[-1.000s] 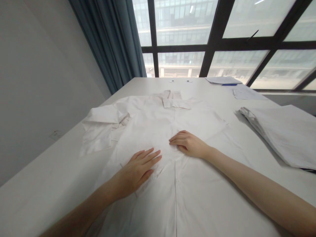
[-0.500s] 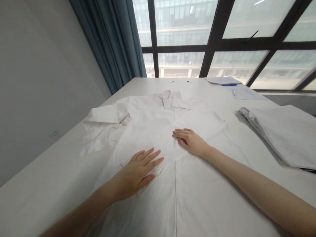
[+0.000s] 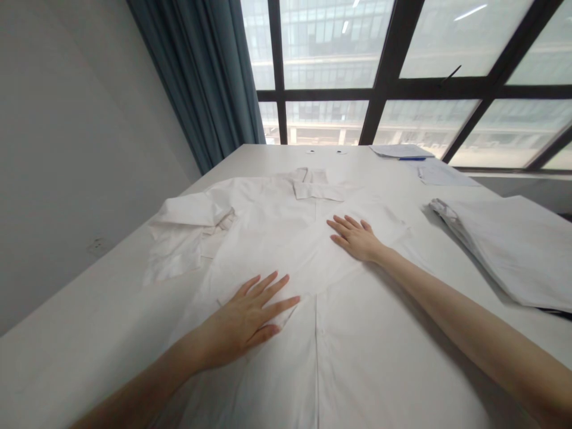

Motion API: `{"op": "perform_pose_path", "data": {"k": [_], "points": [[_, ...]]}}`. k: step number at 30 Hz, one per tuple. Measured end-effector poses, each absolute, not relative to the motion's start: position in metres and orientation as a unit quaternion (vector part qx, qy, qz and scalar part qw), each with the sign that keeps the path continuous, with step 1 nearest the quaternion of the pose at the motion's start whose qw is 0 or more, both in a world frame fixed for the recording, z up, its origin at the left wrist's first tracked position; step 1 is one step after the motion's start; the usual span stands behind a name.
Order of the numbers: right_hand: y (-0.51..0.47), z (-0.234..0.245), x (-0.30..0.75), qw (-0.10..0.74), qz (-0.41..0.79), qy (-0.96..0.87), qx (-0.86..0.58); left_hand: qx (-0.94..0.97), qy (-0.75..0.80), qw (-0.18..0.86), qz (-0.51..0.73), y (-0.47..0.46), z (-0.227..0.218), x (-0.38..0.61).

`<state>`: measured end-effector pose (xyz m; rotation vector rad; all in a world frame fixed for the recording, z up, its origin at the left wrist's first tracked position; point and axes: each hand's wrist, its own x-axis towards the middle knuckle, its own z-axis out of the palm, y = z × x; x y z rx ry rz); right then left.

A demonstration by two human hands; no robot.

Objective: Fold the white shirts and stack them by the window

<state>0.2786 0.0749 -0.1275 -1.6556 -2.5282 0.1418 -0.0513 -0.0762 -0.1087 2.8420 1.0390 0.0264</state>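
Observation:
A long white coat (image 3: pixel 357 333) lies spread on the white table, its collar (image 3: pixel 317 190) toward the far end. One sleeve (image 3: pixel 183 226) is bunched on the left side. My left hand (image 3: pixel 250 316) rests flat on the coat's left front, fingers spread, over what looks like a pocket. Farther up, on the right chest of the garment, my right hand (image 3: pixel 355 238) lies with its fingers apart. Between the hands runs the front seam down the middle. Both palms face down and neither hand grips the cloth.
Folded white cloth (image 3: pixel 513 244) lies on the table's right side. Papers (image 3: pixel 447 173) and a blue pen (image 3: pixel 412 159) are near the far right corner. A wall (image 3: pixel 80 149) borders the left edge; a blue curtain (image 3: pixel 201 71) and windows stand behind.
My right hand has slid up and to the right over the coat, and its fingers have spread. My left hand stays in place with its fingers a little wider apart.

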Motion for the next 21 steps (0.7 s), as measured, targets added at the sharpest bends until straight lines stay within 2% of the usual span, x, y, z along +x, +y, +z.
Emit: {"op": "perform_pose_path", "data": {"k": [21], "points": [[0.175,-0.137,0.339,0.043,0.01,-0.733,-0.679,0.938,0.339,0.063,0.031,-0.074,-0.108,-0.05]]}}
